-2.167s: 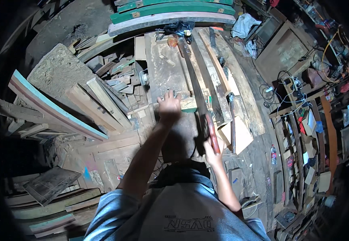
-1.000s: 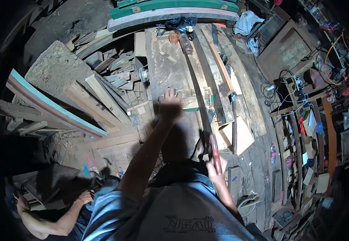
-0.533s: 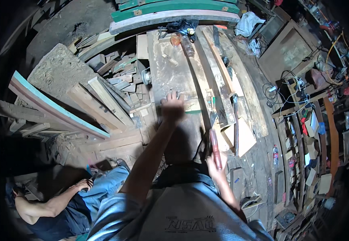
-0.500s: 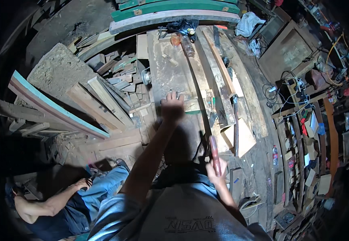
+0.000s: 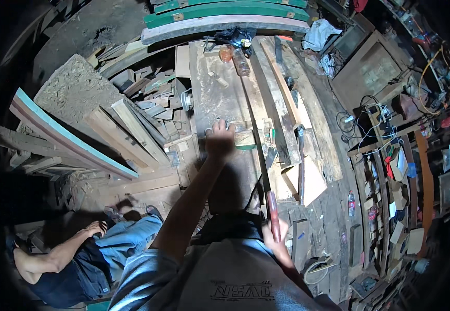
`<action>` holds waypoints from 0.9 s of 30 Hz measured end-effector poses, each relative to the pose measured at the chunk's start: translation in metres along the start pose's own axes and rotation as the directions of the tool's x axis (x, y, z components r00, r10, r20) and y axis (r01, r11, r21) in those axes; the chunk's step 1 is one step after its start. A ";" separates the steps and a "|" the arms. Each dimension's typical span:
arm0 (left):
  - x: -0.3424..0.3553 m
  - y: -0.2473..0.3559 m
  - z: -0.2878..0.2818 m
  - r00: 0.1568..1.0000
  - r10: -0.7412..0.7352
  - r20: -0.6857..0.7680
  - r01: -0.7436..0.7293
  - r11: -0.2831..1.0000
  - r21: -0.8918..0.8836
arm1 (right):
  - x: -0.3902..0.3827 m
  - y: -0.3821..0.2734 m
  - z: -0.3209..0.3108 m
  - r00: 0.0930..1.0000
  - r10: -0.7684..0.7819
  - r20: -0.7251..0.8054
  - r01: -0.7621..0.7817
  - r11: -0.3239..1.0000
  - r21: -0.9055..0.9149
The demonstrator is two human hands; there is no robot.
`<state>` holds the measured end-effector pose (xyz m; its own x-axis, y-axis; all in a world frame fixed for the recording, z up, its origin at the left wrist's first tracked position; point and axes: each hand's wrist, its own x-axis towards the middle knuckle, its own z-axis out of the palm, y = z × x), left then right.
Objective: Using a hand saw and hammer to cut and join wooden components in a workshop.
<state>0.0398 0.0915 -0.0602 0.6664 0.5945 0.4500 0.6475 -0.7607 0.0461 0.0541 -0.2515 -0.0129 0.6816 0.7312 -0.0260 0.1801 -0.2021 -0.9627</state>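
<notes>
My left hand (image 5: 220, 141) presses down on a short wood piece (image 5: 244, 139) lying across the workbench (image 5: 220, 96), its fingers bent over the near-left end. The piece has a green edge and reaches right to the blade. At lower right of the bench, my right hand (image 5: 275, 237) is closed round the reddish-brown handle of a handsaw (image 5: 260, 150). Its long, thin dark blade is seen edge-on and points away from me, passing by the right end of the wood piece. Whether the teeth touch the wood I cannot tell.
Long beams (image 5: 279, 103) lie along the bench's right side. An orange jar (image 5: 226, 53) and a clear bottle (image 5: 241, 65) stand at its far end. Wood offcuts (image 5: 165, 103) pile up on the left. A seated person (image 5: 75, 259) is at lower left.
My right hand has drawn the saw back toward me and slightly left. The left hand stays on the wood piece. The seated person's hand has shifted a little.
</notes>
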 end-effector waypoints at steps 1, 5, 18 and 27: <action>0.000 0.001 0.002 1.000 0.004 -0.011 -0.004 1.000 0.010 | -0.018 -0.002 -0.010 0.999 0.035 0.018 -0.035 0.999 -0.016; 0.002 0.006 -0.002 1.000 -0.005 0.018 0.005 1.000 -0.001 | 0.019 -0.001 0.008 0.998 -0.020 -0.053 0.014 0.995 -0.100; 0.001 0.004 0.004 0.984 -0.071 0.164 0.071 0.997 0.003 | 0.019 -0.008 -0.009 0.996 -0.077 -0.034 0.074 0.996 -0.058; -0.002 0.002 0.002 0.999 -0.034 0.041 0.032 0.998 0.062 | 0.026 -0.009 0.008 0.994 -0.016 -0.104 0.015 1.000 -0.015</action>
<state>0.0404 0.0890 -0.0627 0.6582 0.6303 0.4117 0.6901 -0.7237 0.0046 0.0651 -0.2253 -0.0067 0.7485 0.6629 0.0178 0.2009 -0.2011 -0.9587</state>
